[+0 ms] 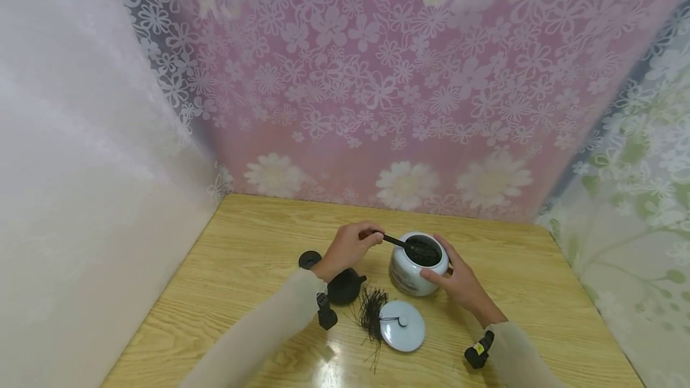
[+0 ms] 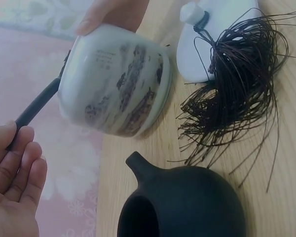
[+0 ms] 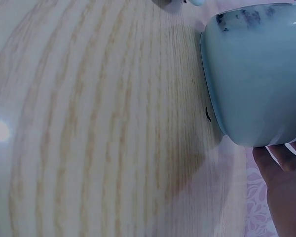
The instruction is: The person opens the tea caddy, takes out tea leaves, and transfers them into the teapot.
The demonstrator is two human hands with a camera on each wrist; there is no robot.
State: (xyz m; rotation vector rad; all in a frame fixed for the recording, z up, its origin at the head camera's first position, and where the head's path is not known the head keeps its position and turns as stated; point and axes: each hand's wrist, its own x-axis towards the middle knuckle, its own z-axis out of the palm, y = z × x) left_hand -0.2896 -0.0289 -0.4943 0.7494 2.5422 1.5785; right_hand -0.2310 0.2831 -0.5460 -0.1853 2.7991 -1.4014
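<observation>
My left hand (image 1: 349,248) pinches the handle of a slim black scoop (image 1: 392,238) between thumb and fingers. The scoop's far end is inside a white porcelain jar (image 1: 408,280), among dark contents that look like dry tea leaves. My right hand (image 1: 459,279) grips the jar from the right, thumb near the rim at the front and fingers around the far side. In the left wrist view, the jar (image 2: 113,84) shows a painted landscape, and the scoop handle (image 2: 38,102) slants over its rim.
Beneath my left forearm stands a black teapot (image 1: 343,288), with a round black piece (image 1: 309,259) behind it. In front of the jar lies its white lid (image 1: 408,335), its knob tied to a dark stringy tassel (image 1: 372,310). Patterned cloth (image 1: 377,76) hangs behind the wooden table (image 1: 259,226).
</observation>
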